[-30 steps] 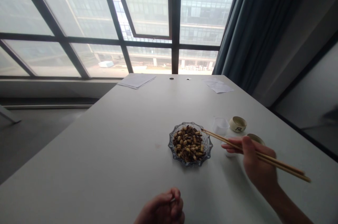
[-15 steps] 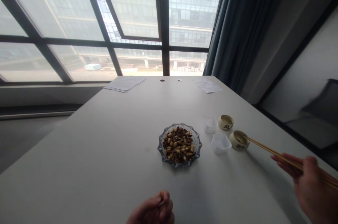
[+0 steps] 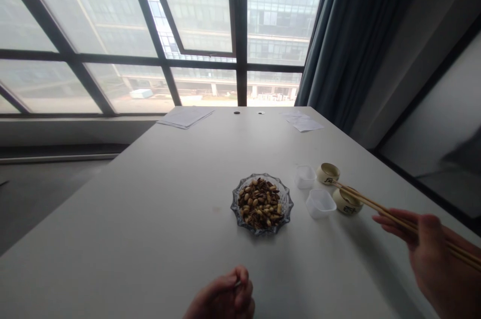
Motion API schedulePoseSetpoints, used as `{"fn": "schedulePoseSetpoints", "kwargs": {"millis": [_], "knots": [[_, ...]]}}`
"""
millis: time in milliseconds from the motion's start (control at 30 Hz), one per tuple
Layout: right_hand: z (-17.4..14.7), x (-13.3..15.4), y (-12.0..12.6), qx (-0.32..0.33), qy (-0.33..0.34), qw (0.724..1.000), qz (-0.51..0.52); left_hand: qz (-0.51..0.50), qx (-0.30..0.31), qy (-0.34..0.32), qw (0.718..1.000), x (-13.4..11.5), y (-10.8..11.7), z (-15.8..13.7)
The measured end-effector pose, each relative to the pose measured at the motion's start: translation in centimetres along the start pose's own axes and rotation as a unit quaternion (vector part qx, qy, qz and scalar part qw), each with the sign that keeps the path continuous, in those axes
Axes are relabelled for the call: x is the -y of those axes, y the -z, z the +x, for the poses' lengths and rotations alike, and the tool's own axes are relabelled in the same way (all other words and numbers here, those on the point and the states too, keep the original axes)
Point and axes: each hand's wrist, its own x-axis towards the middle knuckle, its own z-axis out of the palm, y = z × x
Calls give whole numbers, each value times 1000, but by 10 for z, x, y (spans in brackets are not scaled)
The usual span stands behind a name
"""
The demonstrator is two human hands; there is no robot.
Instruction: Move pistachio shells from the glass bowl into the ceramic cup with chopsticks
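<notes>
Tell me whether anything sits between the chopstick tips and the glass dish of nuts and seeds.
Yes. The chopsticks in the right hand have their tips over the two small ceramic cups. Two clear plastic cups stand between those and the glass dish. They are low.

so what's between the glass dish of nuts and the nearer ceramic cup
In the head view, one clear plastic cup sits between the glass dish and the nearer ceramic cup.

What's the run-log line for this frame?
right hand: holds chopsticks, tips over far ceramic cup | left hand: curled, on table | glass dish: nuts, seeds
</notes>
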Motion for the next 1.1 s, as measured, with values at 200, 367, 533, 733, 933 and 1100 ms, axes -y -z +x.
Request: {"fn": "schedulePoseSetpoints", "kwargs": {"millis": [200,367,533,733,933,1100], "knots": [[-17,10,-76,233,44,971,28,3,2,-9,1000,0,0,1],[-16,1,-123,343,72,936,40,18,4,-18,1000,3,3,3],[-17,-1,-142,387,86,917,38,23,4,-32,999,5,7,5],[-20,-2,-144,383,77,921,-6,27,14,-42,999,8,9,7],[-22,-8,-150,372,26,928,4,37,6,-52,998,10,6,7],[-25,-5,-158,374,18,927,0,39,-9,-45,998,9,2,5]]}}
